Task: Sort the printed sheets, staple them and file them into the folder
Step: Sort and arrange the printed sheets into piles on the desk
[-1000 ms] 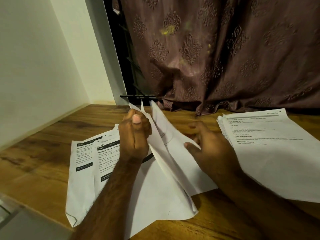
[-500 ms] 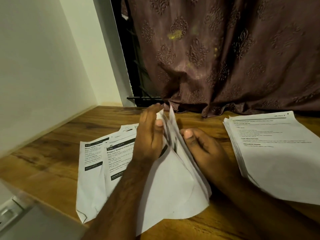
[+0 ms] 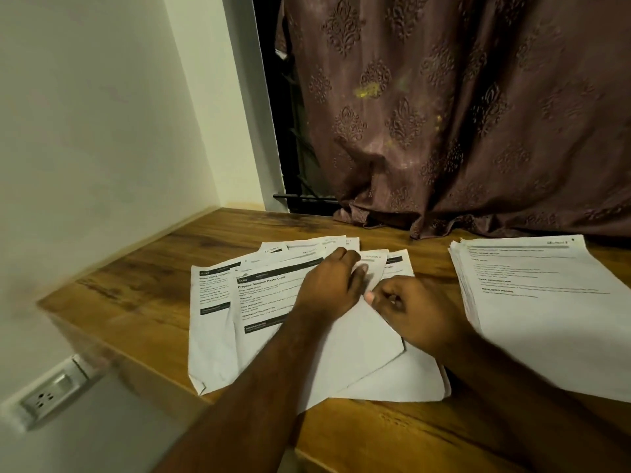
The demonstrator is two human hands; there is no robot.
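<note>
Under both hands lies a fanned spread of printed sheets (image 3: 266, 302) on the desk (image 3: 136, 291), headings exposed — likely so each page can be read while sorting. The left hand (image 3: 327, 285) grips the top sheets' edge; the right hand (image 3: 413, 312) pinches a sheet beside it. Right of them sits a squared stack (image 3: 546, 308) — seemingly already sorted.

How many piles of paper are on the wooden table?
2: a messy fanned pile of white printed sheets under both hands, and a neat stack of white printed sheets on the right, near the curtain.
</note>
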